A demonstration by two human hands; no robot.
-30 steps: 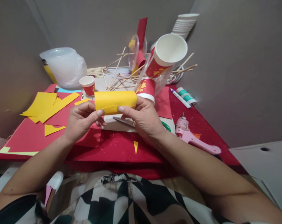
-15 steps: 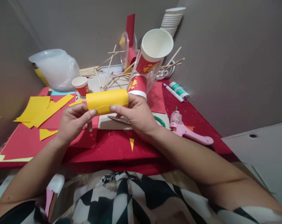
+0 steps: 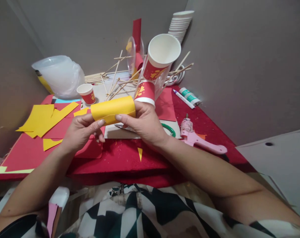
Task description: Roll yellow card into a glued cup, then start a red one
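Yellow paper rolled into a tube (image 3: 113,110) sits above the red table (image 3: 120,158), held lengthwise between 2 hands. Left hand (image 3: 80,132) pinches its left end with the thumb on the front; right hand (image 3: 146,124) wraps the right end, thumb pressing the seam. Scissors (image 3: 168,127) and a pink glue gun (image 3: 199,140) lie just right.

Looks like a home craft corner, not a proper workshop: a small red cloth-covered table (image 3: 120,162) jammed between plain grey walls (image 3: 239,66). Cut yellow paper scraps (image 3: 40,115) on the left, thin wooden sticks (image 3: 115,82) piled at the far side, a stack of white paper cups (image 3: 181,23) in the far corner, and a pink hot glue gun (image 3: 199,140) on the right.
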